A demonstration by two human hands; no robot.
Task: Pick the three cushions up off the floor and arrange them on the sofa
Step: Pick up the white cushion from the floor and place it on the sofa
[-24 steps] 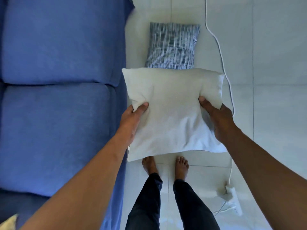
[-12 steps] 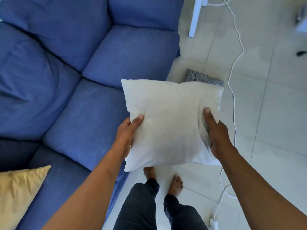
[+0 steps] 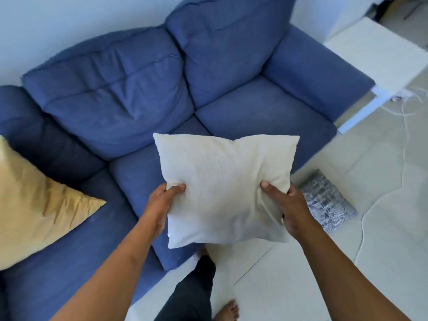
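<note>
I hold a cream cushion in the air over the front edge of the blue sofa. My left hand grips its lower left side and my right hand grips its lower right side. A yellow cushion leans on the sofa's left seat. A blue-and-white patterned cushion lies on the tiled floor just right of the cream one, partly hidden behind my right hand.
A white side table stands beside the sofa's right armrest. A white cable runs along the floor tiles at the right. My legs and a bare foot are below, close to the sofa front.
My view has swung from the floor up to the sofa. The cream cushion has come up and over toward the seat, and both hands have slid lower on it.
</note>
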